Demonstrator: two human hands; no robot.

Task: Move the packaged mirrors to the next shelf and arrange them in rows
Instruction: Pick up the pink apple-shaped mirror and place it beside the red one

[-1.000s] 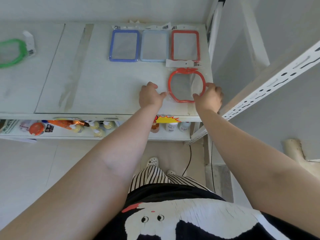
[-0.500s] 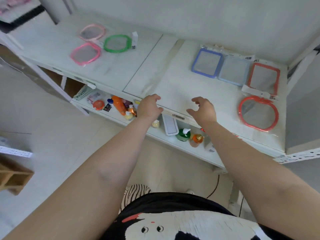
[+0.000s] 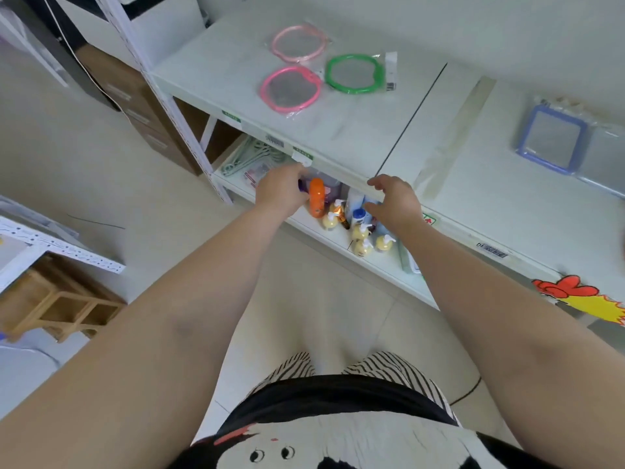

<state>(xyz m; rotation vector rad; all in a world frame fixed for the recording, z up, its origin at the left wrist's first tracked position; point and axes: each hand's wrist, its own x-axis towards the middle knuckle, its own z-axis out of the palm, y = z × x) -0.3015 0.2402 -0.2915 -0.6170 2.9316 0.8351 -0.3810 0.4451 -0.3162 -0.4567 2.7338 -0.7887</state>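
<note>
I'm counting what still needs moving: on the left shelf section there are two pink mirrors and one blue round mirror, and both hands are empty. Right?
Not quite. The head view shows the third round mirror is green, not blue. The two pink mirrors lie beside it, and the left hand and right hand hold nothing.

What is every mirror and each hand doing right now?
green mirror: packaged, lying flat on the left shelf section, untouched.
bright pink mirror: packaged, flat, beside the green one.
pale pink mirror: packaged, flat, behind the other two.
blue mirror: flat on the right shelf section.
left hand: empty, fingers relaxed, at the shelf's front edge.
right hand: empty, fingers loosely curled, at the shelf's front edge.
</note>
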